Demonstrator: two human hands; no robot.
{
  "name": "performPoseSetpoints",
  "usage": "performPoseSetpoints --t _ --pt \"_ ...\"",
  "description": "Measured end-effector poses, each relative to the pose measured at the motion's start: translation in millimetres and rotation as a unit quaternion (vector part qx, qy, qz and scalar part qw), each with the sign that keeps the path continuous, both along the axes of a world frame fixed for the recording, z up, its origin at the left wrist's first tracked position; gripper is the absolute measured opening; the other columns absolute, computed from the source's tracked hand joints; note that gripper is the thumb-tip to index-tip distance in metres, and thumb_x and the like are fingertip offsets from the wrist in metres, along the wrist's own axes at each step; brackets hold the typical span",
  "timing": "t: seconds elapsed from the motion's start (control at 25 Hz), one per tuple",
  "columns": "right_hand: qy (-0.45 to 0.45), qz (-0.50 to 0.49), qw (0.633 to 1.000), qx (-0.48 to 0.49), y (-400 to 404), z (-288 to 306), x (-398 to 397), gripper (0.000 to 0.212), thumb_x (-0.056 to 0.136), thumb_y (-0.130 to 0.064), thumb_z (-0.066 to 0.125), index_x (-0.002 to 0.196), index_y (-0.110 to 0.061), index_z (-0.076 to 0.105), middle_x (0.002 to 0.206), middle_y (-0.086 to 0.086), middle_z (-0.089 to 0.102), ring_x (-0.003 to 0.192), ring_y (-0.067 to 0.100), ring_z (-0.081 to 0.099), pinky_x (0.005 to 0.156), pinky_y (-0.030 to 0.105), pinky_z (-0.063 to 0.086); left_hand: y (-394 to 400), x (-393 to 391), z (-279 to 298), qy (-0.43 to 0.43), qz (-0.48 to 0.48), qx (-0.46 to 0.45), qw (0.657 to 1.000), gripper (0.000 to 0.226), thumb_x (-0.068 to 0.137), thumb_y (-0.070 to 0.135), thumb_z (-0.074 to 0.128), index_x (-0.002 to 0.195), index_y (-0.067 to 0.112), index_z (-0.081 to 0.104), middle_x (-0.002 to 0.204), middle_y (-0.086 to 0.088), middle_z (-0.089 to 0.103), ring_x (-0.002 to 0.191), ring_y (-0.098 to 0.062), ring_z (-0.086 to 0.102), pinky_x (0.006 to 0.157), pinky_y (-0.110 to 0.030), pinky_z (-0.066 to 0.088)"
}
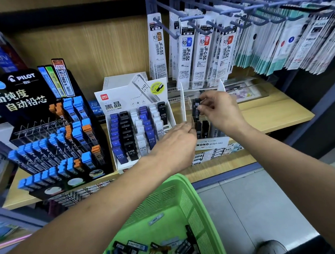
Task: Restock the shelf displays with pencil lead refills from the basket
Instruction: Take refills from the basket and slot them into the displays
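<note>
Head view: the right hand [220, 111] pinches a black lead refill case [196, 108] over the clear display stand [184, 106] on the shelf [279, 116]. The left hand [175, 142] reaches to the stand's front, its fingers hidden, so its grip cannot be told. More refills [150, 251] lie in the green basket [186, 200] below.

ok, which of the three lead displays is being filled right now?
The clear MONO graph display, rightmost. The right hand holds a black lead case over it; the Pilot and Deli stands go untouched.
</note>
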State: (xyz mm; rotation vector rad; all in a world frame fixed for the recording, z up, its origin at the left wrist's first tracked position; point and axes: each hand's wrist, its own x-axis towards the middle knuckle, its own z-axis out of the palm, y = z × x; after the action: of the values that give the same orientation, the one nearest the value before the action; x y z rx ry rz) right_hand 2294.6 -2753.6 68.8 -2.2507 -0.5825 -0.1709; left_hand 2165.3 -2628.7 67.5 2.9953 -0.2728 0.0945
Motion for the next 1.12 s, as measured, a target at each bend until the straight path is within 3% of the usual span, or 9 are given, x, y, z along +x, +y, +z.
performPoseSetpoints --t 0.24,0.44,0.72,0.88,1.0,1.12 --pt "-0.034 -0.015 0.998 -0.045 3.8 -3.7 -4.8 0.025 0.089 -0.009 0.071 0.107 -0.023 0.061 0.09 0.003 0.073 0.086 0.025 0.07 0.082 0.045 0.058 0.2 2.3 -0.1 0.014 0.007 -0.01 1.0 0.053 0.09 0.001 0.046 0.142 -0.003 0.044 0.158 -0.02 0.031 0.148 -0.029 0.028 0.122 -0.033 0.022" --pt "-0.034 -0.003 0.998 -0.055 4.0 -2.7 -8.4 0.033 0.088 -0.01 0.072 0.115 -0.021 0.059 0.095 0.003 0.074 0.094 0.025 0.069 0.086 0.046 0.057 2.5 1.7 0.3 0.017 0.011 -0.022 1.0 0.041 0.087 0.001 0.046 0.127 -0.001 0.055 0.141 -0.015 0.047 0.133 -0.029 0.046 0.111 -0.039 0.041" --pt "-0.077 -0.032 0.992 -0.09 -5.3 3.9 -20.1 0.026 0.091 -0.012 0.066 0.117 -0.015 0.06 0.101 0.006 0.074 0.095 0.029 0.069 0.085 0.046 0.057 2.2 -12.9 15.4 0.0 0.003 -0.025 1.0 0.045 0.088 -0.001 0.046 0.133 0.001 0.051 0.141 -0.011 0.047 0.132 -0.026 0.047 0.11 -0.034 0.04" --pt "-0.085 -0.003 0.995 -0.058 9.2 16.1 -69.6 0.02 0.087 -0.006 0.056 0.099 -0.015 0.068 0.088 0.008 0.073 0.082 0.029 0.068 0.074 0.041 0.056 12.1 -46.1 25.0 -0.032 0.02 -0.019 0.999 0.026 0.086 0.0 0.048 0.11 0.004 0.058 0.11 -0.009 0.054 0.11 -0.026 0.054 0.091 -0.037 0.047" --pt "-0.002 0.1 0.986 -0.135 33.4 3.9 -119.0 0.026 0.079 -0.005 0.056 0.089 -0.022 0.073 0.088 0.002 0.074 0.085 0.024 0.067 0.077 0.036 0.056 24.3 -83.0 12.9 0.041 0.065 -0.005 0.997 0.014 0.085 0.003 0.05 0.092 0.01 0.059 0.099 -0.013 0.062 0.097 -0.032 0.062 0.073 -0.037 0.046" --pt "0.068 0.22 0.923 -0.308 57.9 -27.5 -160.9 0.027 0.081 -0.005 0.057 0.097 -0.018 0.075 0.1 0.006 0.074 0.096 0.024 0.068 0.082 0.034 0.056 47.0 -120.7 -35.4 0.201 0.108 0.004 0.974 0.016 0.086 0.001 0.052 0.073 0.01 0.05 0.075 -0.009 0.055 0.08 -0.031 0.062 0.064 -0.034 0.047"
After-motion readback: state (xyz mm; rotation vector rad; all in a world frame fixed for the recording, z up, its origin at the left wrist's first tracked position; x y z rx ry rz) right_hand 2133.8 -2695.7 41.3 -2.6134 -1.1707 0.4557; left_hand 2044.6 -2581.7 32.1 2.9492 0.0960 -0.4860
